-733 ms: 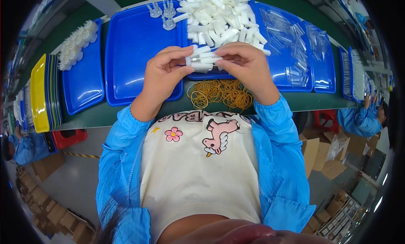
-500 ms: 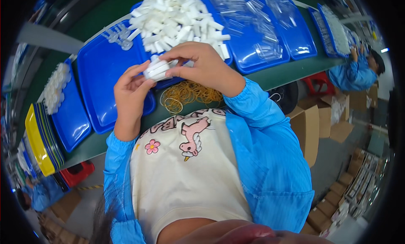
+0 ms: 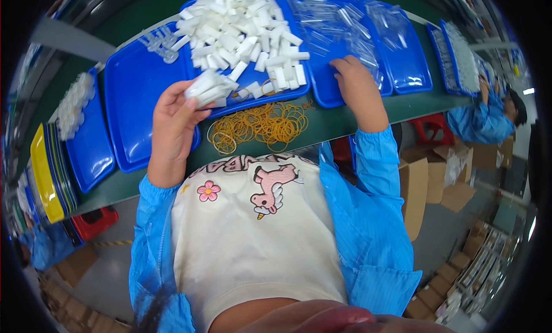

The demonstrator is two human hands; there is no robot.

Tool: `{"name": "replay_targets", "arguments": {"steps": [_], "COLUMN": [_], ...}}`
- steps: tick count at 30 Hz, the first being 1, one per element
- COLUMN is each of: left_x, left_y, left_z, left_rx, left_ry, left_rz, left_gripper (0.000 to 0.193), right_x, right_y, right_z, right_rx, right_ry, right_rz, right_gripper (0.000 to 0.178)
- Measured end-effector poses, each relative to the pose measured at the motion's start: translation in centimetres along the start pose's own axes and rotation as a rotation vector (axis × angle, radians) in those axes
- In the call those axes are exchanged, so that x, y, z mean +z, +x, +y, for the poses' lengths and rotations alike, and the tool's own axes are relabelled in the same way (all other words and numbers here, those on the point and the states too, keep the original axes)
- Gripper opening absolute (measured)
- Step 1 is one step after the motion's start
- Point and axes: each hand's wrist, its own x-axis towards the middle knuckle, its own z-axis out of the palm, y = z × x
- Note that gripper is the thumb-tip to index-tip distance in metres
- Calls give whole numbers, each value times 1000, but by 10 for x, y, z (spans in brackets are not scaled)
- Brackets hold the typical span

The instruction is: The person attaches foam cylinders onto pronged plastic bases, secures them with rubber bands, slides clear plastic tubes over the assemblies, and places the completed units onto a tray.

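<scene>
My left hand (image 3: 174,119) is closed around a bundle of white blocks (image 3: 210,87), which sits between thumb and fingers above the edge of a blue tray. Out to the right, my right hand (image 3: 357,88) reaches over a blue tray (image 3: 326,91) of clear plastic tubes (image 3: 359,39). Its fingers point toward the tubes, partly bent and apart, with nothing visible in them. Between the hands, a big heap of similar white blocks (image 3: 230,31) fills another blue tray. Yellow rubber bands (image 3: 259,126) lie in a loose pile on the green table in front of it.
Left of the heap, a blue tray (image 3: 135,108) holds several clear pieces (image 3: 164,44) at its far corner. Beyond it are white parts (image 3: 76,106) and stacked yellow trays (image 3: 46,178). A co-worker (image 3: 483,117) sits at the far right. Open cardboard boxes (image 3: 425,189) stand on the floor.
My right hand has left the white bundle and moved right, over the tray of clear tubes. My left hand keeps the bundle, slightly lower and further left.
</scene>
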Motion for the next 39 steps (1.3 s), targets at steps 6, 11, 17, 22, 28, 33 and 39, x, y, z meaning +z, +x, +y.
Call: {"name": "replay_targets", "arguments": {"steps": [6,11,17,22,28,33,39], "left_x": [26,41,38,30,21,10,17], "left_y": [-6,-5,-7,-7,-14,-18,-18], "left_z": [4,-1,-4,-6,-3,-3,-2], "left_rx": [-49,-86,-91,-62,-73,-68,-84], "left_ry": [23,46,63,94,83,66,100], "left_rz": [-9,-48,-77,-147,-78,-58,-82], "left_gripper": [34,34,32,27,26,25,25], "right_x": [-15,-16,-1,14,17,17,16], "right_y": [-8,0,8,12,9,12,10], "right_z": [-7,-20,-52,-93,-103,-113,-117], "right_rx": [62,-86,132,150,207,228,205], "right_ry": [-54,12,1136,1644,1596,1473,1478], "right_rz": [-135,-77,6,99,-81,-87,-148], "right_gripper": [28,28,17,15,26,27,27]}}
